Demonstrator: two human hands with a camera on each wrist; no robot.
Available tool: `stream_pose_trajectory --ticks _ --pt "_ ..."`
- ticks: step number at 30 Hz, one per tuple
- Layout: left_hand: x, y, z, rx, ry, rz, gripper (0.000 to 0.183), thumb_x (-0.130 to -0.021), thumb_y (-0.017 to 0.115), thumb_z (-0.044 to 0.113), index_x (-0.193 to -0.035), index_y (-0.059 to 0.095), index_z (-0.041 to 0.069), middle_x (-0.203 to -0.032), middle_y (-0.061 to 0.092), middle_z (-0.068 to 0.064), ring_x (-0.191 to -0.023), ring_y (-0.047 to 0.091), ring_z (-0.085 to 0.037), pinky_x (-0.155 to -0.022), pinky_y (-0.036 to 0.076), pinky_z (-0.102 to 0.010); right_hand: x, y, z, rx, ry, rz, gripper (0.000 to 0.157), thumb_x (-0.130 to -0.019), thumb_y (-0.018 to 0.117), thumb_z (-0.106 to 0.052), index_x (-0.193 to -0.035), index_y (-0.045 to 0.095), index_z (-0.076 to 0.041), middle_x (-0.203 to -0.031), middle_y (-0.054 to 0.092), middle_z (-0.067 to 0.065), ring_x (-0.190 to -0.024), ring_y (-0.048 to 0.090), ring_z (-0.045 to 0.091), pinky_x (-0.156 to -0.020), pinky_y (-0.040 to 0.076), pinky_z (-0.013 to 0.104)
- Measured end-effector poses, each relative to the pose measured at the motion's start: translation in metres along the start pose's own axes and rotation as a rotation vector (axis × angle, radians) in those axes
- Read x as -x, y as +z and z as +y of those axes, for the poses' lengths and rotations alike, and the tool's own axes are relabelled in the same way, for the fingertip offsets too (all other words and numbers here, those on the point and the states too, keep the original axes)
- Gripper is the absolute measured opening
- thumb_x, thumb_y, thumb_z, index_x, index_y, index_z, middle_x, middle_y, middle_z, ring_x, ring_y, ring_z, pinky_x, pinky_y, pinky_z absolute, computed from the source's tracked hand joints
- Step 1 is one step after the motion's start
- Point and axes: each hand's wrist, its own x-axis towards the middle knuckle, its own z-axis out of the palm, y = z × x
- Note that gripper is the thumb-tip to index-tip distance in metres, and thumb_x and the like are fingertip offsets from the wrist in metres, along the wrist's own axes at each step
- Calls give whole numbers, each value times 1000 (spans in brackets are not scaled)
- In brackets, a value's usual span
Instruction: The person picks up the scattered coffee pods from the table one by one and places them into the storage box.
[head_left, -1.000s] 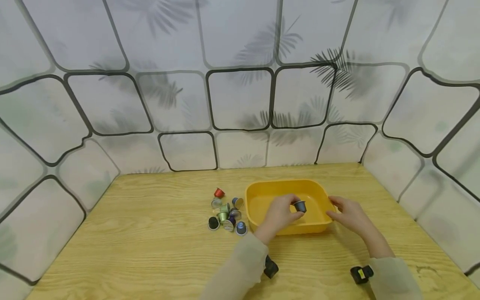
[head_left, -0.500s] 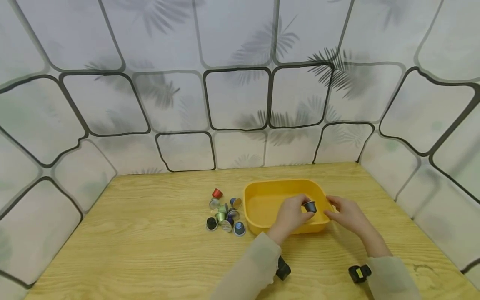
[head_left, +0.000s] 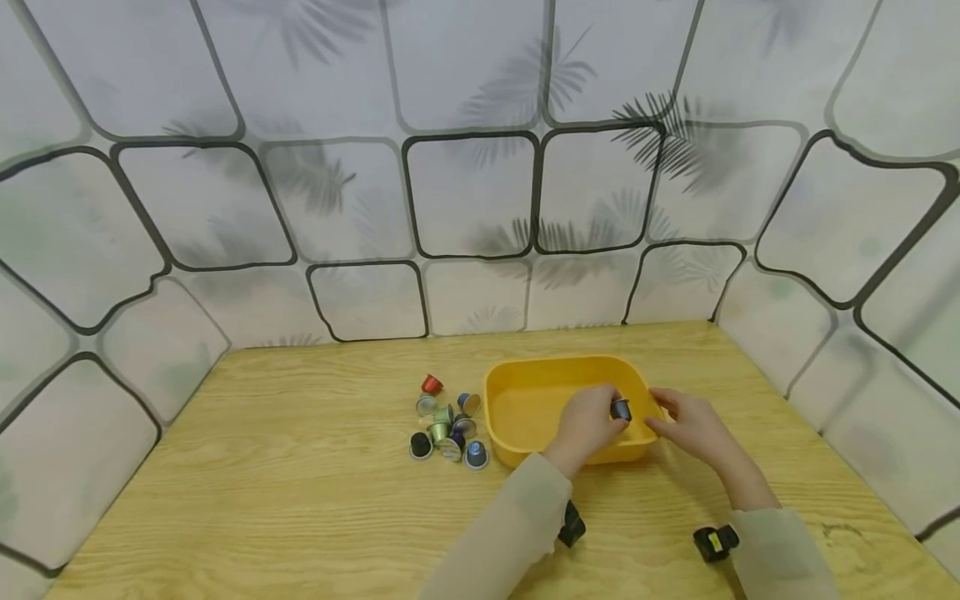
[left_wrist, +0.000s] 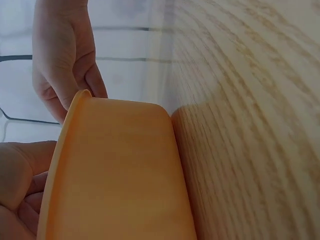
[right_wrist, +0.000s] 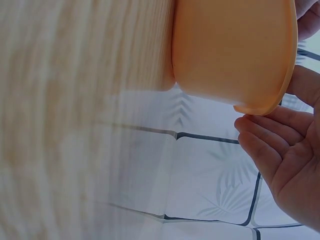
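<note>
My left hand (head_left: 588,423) pinches a dark blue coffee capsule (head_left: 621,409) over the right part of a yellow plastic tub (head_left: 517,454). In the left wrist view, the tub's wall (left_wrist: 120,170) hides the capsule, and only part of the left hand (left_wrist: 20,185) shows beyond the rim. My right hand (head_left: 693,423) grips the tub's right rim. From the right wrist, its fingers (right_wrist: 267,145) show under the rim and the thumb on the inner side. Left of the tub lies a loose group of coffee capsules, among them a red one (head_left: 432,384), a black one (head_left: 421,445) and a blue one (head_left: 476,454).
The tub stands on a light wood-grain table (head_left: 300,492). A white patterned backdrop (head_left: 480,200) rises behind the table and along both sides. Small black devices sit at both wrists, one below the right hand (head_left: 715,543).
My left hand has moved right across the tub with the capsule, which now tilts differently in the fingers. The right hand keeps its place at the rim.
</note>
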Motion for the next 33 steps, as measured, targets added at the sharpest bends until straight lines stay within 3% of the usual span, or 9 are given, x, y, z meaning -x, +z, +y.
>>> stream_pose_trajectory --ticks 9,21,33 --pt "-5 1 3 -40 -49 -80 13 -76 70 21 -83 60 16 -70 54 7 -58 47 -6 -52 40 -19 0 -1 -1 3 -12 3 47 -84 60 -10 -120 43 16 -118 46 33 -103 47 46 -81 42 49" --pt "-9 8 -1 -108 -53 -115 17 -72 74 25 -77 61 17 -67 52 8 -58 47 -5 -52 39 -18 -1 -1 -1 -5 -5 -10 48 -84 60 -10 -120 43 16 -118 46 32 -103 46 46 -81 42 49" --pt "-13 8 -2 -77 -78 -173 13 -73 73 21 -75 62 14 -65 52 7 -57 46 -7 -52 38 -18 0 -2 -2 -13 -12 -11 47 -84 59 -9 -120 42 17 -118 45 33 -104 45 47 -82 42 50"
